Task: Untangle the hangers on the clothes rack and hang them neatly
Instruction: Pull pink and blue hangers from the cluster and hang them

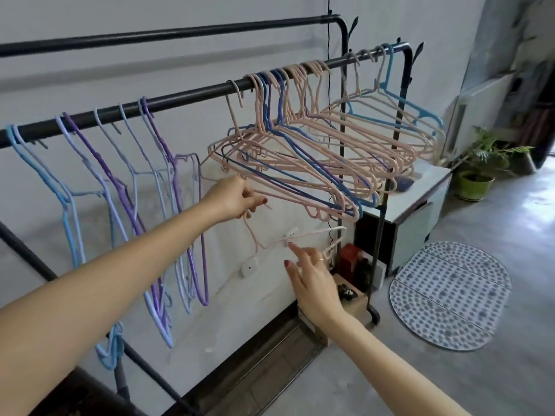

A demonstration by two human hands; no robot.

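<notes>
Head view: a dark clothes rack (192, 93) slopes up across the frame from lower left to upper right, with a second, higher rail (168, 33) behind it against a pale wall (90, 13). On the left stretch of the front rail hang blue and purple hangers (132, 181), spaced apart and dangling low. To the right a knot of pink hangers (300, 157) with a few blue ones bunches together, their shoulders overlapping and jutting out sideways — a bare length of rail lies between the two groups.

The left hand (237, 198) reaches under the tangled bunch, fingers closed in a pinch on the hook end of a loose pink hanger (303, 237) that hangs below the rail, clear of it. The right hand (312, 279) is just beneath, fingers spread and loosely extended, the fingertips at or near the hanger's lower bar; whether they touch it I cannot tell.

Below the hands the space is open down to the rack's base bars — at the right post stand a small cardboard box (348, 301) and dark bottles. Beyond the post sit a white cabinet (420, 205), a potted plant (477, 172) and an oval dotted mat (447, 295) on a grey concrete floor (450, 385), which is bare toward the viewer.
</notes>
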